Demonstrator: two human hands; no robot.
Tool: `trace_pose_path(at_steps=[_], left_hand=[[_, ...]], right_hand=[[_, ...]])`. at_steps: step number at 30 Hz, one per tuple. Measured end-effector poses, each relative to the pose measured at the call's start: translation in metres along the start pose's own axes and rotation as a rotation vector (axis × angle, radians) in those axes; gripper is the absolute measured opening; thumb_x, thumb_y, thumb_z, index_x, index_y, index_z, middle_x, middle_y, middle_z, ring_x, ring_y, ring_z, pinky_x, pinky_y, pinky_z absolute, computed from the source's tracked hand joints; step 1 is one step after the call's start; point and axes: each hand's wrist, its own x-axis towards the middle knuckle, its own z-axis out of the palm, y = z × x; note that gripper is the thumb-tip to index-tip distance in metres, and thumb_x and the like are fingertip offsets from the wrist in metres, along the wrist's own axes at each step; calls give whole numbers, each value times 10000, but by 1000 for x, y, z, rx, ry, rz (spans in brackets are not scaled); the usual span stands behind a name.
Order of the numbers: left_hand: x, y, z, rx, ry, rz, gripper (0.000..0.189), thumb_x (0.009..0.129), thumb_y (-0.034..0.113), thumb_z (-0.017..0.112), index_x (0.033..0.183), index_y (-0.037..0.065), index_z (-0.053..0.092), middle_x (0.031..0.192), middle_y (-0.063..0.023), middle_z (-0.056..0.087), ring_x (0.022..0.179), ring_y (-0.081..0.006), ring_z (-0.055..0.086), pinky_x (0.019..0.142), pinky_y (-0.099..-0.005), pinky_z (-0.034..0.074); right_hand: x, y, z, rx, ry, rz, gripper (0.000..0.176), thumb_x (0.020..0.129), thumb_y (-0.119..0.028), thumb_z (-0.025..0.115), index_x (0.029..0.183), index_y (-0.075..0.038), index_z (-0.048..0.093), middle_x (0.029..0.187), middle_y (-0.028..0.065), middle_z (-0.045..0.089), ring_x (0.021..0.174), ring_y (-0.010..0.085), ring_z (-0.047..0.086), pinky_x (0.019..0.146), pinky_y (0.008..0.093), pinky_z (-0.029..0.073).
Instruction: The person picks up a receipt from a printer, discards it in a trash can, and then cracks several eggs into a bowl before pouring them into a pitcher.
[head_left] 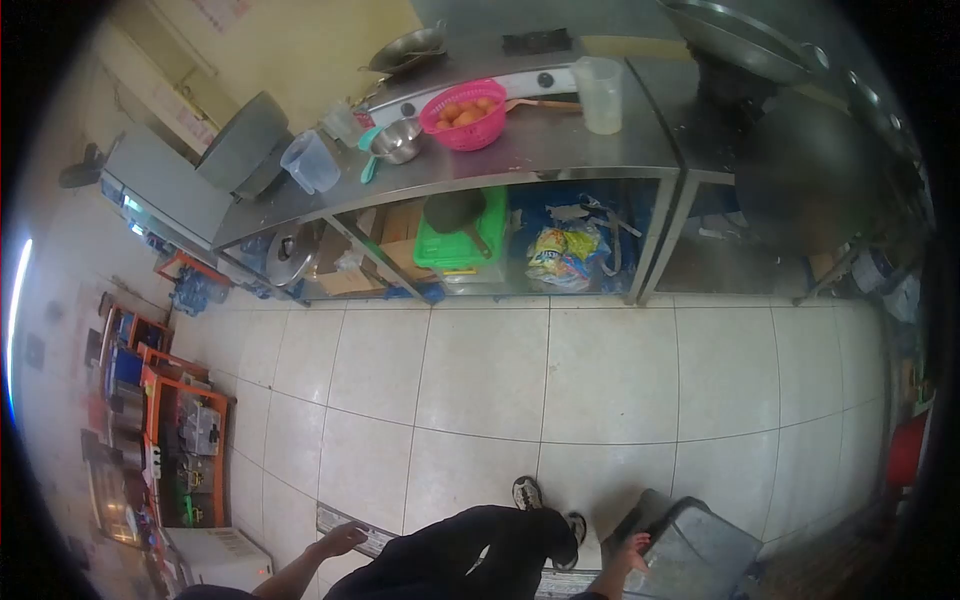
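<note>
My left hand (342, 539) hangs low beside my dark trousers, over the metal floor grating (372, 543). Its fingers are curled together, and what they hold, if anything, is hidden. My right hand (631, 553) is at the lower right with its fingers apart, overlapping the near left side of a grey plastic bin (705, 550). No object shows in its fingers. My shoes (527, 492) stand on the tiles between the two hands.
Ahead runs a steel counter (560, 150) with a pink basket (465, 128) of eggs, a steel saucepan (398, 142) and plastic jugs (598, 95). A green-lidded box (462, 240) sits on its lower shelf. An orange rack (155, 430) stands left; a wok (745, 45) is upper right.
</note>
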Motion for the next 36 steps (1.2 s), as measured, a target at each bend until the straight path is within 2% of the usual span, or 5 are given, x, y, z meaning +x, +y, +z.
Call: trace_pose_path(at_steps=[22, 28, 34, 35, 36], left_hand=[[161, 90, -287, -162, 139, -47, 244, 957, 187, 630, 1173, 74, 635, 1104, -94, 702, 1028, -216, 671, 873, -332, 525], [244, 139, -378, 141, 3, 266, 187, 945, 174, 648, 1090, 57, 663, 1133, -98, 676, 1020, -206, 662, 873, -334, 521], [354, 192, -474, 58, -187, 321, 96, 847, -25, 646, 904, 48, 668, 1139, -101, 642, 1087, -196, 599, 871, -312, 513], [379, 201, -491, 83, -215, 391, 91, 856, -30, 647, 896, 48, 668, 1149, -99, 636, 1081, -194, 601, 868, -310, 516], [392, 223, -503, 95, -226, 355, 77, 870, -20, 647, 897, 47, 672, 1149, -97, 639, 1079, -194, 603, 869, -314, 520]], right_hand=[[-213, 683, -144, -24, -5, 433, 1067, 550, -870, 691, 1167, -4, 603, 1012, 94, 637, 914, 257, 583, 822, 478, 511], [-237, 772, -168, -246, 49, 367, 1022, 528, -833, 738, 1104, 5, 629, 1067, 92, 660, 978, 267, 601, 899, 460, 518], [-247, 733, -182, 162, -654, 1022, 806, 655, -685, 787, 1025, -3, 571, 1064, 149, 602, 1051, 276, 562, 880, 454, 497], [-291, 743, -158, -76, -141, 367, 727, 701, -571, 821, 1072, -15, 534, 1165, 122, 527, 1081, 239, 516, 898, 404, 486], [-353, 743, -131, -125, -63, 216, 686, 727, -516, 821, 1098, -22, 522, 1190, 114, 521, 1063, 232, 523, 895, 391, 488]])
